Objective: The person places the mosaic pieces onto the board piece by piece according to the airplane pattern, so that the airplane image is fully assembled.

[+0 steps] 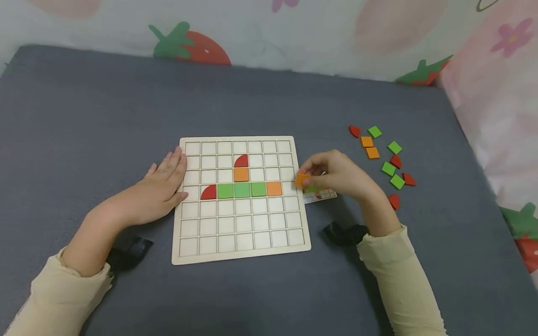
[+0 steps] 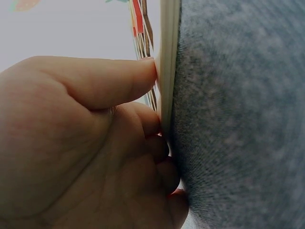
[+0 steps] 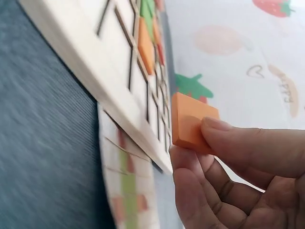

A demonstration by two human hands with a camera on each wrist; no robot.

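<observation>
A wooden grid board lies on the dark cloth. Its middle carries a cross-like pattern: three green squares, an orange square at the right, another orange square above, and red quarter-round tiles at the left and top ends. My left hand lies against the board's left edge, fingers extended and the thumb touching the rim. Between thumb and fingers, my right hand pinches an orange square tile, just above the board's right edge.
A printed pattern card sticks out at the board's right edge, partly hidden by the right hand. Loose green, orange and red tiles are scattered to the far right. A strawberry-print cloth stands behind the table. Dark straps hang near both wrists.
</observation>
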